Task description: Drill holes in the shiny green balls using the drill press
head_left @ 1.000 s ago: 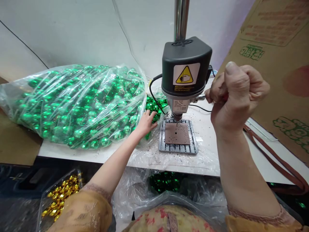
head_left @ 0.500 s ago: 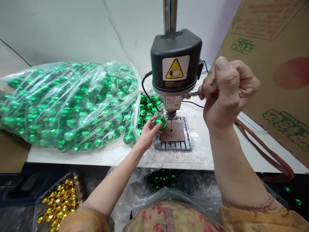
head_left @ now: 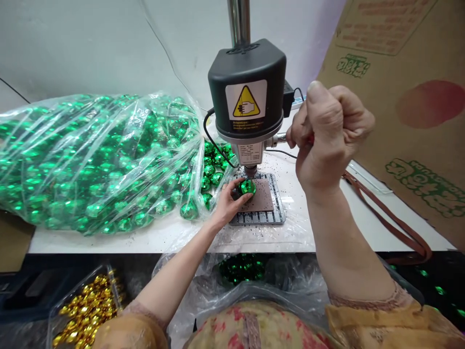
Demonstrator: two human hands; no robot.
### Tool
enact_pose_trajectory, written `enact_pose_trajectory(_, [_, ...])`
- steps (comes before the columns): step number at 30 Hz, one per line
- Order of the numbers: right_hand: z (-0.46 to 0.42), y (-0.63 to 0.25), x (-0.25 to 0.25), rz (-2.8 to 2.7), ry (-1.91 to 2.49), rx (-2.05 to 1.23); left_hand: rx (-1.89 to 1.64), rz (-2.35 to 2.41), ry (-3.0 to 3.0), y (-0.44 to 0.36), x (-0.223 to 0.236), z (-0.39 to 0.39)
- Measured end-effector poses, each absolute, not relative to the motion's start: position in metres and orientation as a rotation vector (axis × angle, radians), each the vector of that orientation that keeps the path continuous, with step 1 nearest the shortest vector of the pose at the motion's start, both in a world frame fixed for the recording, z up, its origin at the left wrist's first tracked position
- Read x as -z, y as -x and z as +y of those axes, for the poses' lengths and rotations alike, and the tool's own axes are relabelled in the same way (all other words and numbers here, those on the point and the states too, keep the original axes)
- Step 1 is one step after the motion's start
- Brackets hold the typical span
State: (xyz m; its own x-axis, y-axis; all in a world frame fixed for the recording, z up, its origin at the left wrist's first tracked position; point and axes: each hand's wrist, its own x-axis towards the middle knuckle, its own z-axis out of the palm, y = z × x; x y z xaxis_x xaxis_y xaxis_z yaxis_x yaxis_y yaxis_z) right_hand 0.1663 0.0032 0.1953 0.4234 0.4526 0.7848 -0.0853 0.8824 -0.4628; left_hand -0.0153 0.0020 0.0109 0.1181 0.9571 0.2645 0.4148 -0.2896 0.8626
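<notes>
My left hand (head_left: 232,199) pinches a shiny green faceted ball (head_left: 247,187) between thumb and fingers. The ball sits below the chuck (head_left: 250,170) of a small black drill press (head_left: 247,87), over the brown board (head_left: 262,201) on its slotted metal base (head_left: 279,213). Whether the bit touches the ball is hidden. My right hand (head_left: 329,135) is closed around the press's feed lever (head_left: 278,139), whose grip is mostly covered by my fingers. Dark shavings are scattered over the base and the table around it.
A large clear bag of green balls (head_left: 98,165) fills the table's left side, with loose green balls (head_left: 214,162) beside the press. A cardboard box (head_left: 407,106) and a brown strap (head_left: 392,215) are at right. Gold balls (head_left: 87,310) lie in a bin below left.
My left hand has brought the green ball rightward from the base's left edge to under the chuck. My right hand stays on the lever. The whole view has shifted slightly.
</notes>
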Motion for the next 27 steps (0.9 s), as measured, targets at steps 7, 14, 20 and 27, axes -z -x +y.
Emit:
enact_pose_trajectory(7, [0.007, -0.168, -0.195, -1.076, 0.339, -0.362, -1.125, 1.396, -1.922, 0.002, -0.012, -0.002])
enact_pose_trajectory(14, [0.008, -0.169, -0.205, -1.13, 0.538, -0.355, -1.129, 1.332, -1.914, -0.006, -0.008, -0.005])
enact_pose_trajectory(20, [0.003, -0.167, -0.194, -1.1, 0.409, -0.314, -1.142, 1.309, -1.924, -0.006, -0.007, -0.004])
enact_pose_trajectory(27, [-0.002, -0.163, -0.169, -1.074, 0.388, -0.227, -1.141, 1.288, -1.925, -0.006, -0.007, -0.005])
